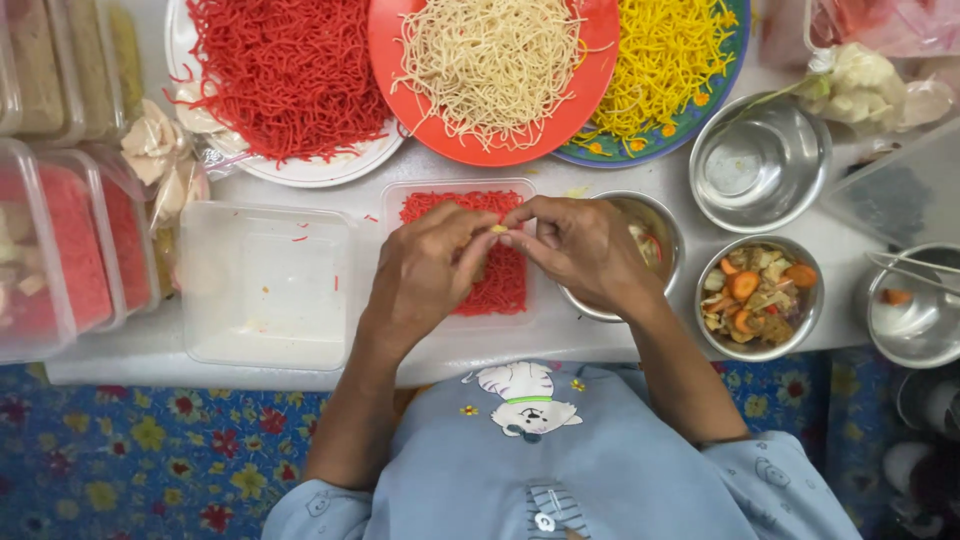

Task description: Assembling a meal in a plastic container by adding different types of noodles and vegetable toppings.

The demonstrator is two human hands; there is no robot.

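White table (150, 350), blue floral floor covering (150, 450), soft even light

At frame centre a plastic container of noodle strands (505, 275) lies under both hands; an empty container (265, 285) sits to its left, two steel bowls (650, 245) to its right. Three plates of noodles (490, 75) line the top edge. Stacked filled containers (60, 240) occupy the left edge.

Soft, even overhead light, faint shadows, mild glare on the steel bowls (758, 165); edges slightly blurred.
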